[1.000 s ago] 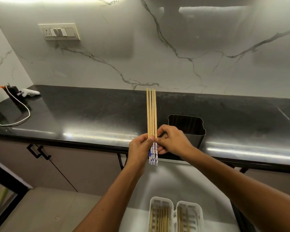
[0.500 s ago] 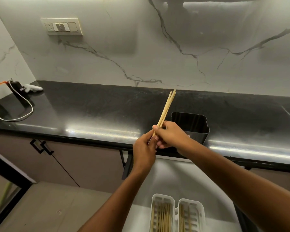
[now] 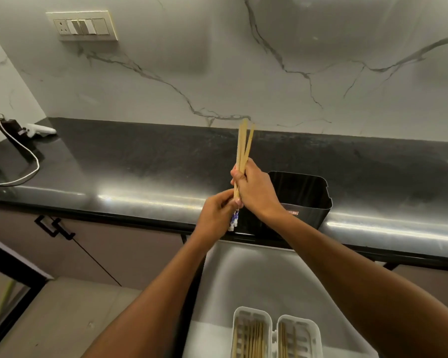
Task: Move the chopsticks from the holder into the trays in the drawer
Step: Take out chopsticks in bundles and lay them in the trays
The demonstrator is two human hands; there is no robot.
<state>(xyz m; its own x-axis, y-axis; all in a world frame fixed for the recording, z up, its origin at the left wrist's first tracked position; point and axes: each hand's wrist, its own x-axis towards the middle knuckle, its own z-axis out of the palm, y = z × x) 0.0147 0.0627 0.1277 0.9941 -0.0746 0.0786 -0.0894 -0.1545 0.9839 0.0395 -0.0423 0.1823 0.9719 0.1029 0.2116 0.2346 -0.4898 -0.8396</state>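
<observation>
Chopsticks (image 3: 243,148): a small bundle, long axis near upright, plain tips pointing up and slightly away from you toward the wall, patterned blue-and-white ends pointing down. The upper tips fan a little apart. The bundle is held in the air above the front edge of the counter (image 3: 140,161), just left of the holder (image 3: 303,200).

Holder: black, open-topped, standing on the counter near its front edge.

Counter: dark, glossy stone; behind it a white marble wall (image 3: 217,73) with a switch plate (image 3: 82,26). A white cable (image 3: 23,161) lies at the far left.

Drawer (image 3: 256,280): pulled out below the counter, holding two white trays (image 3: 274,332) side by side, both with chopsticks lying lengthwise.

Your right hand (image 3: 256,189): fingers curled closed around the middle of the bundle.

Your left hand (image 3: 217,213): fingertips pinching the bundle lower down, just above the patterned ends.
</observation>
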